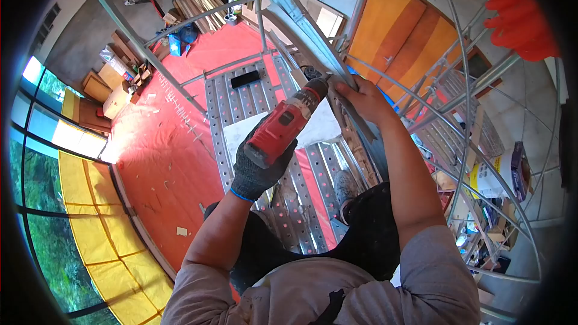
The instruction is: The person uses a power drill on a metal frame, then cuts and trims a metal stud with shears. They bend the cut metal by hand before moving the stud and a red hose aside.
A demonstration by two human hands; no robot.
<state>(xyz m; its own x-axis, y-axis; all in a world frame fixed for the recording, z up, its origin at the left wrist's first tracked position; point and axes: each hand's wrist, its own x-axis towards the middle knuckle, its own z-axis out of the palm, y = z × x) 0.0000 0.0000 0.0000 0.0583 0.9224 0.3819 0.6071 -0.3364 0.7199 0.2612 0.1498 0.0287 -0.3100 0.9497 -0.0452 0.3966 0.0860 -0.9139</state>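
Observation:
My left hand (260, 165), in a dark knit glove with a blue cuff, is wrapped round a red cordless drill (283, 121). The drill points up and to the right, its chuck (313, 90) close against a long galvanized metal profile (310, 30). My bare right hand (363, 101) grips the profile just right of the chuck, thumb toward the drill's tip. Below the drill a white sheet (322, 126) lies across a perforated metal scaffold deck (289, 216). A black rectangular object (245, 79) rests farther along the deck.
Scaffold tubes (192, 18) frame the platform. Red sheeting (144, 162) covers the floor at the left, beside yellow covers (99, 229) and windows. Wood strips (205, 0) lean at the back wall. Orange-brown doors (397, 30) stand ahead right, near thin metal rods (460, 114) and red netting (512, 12).

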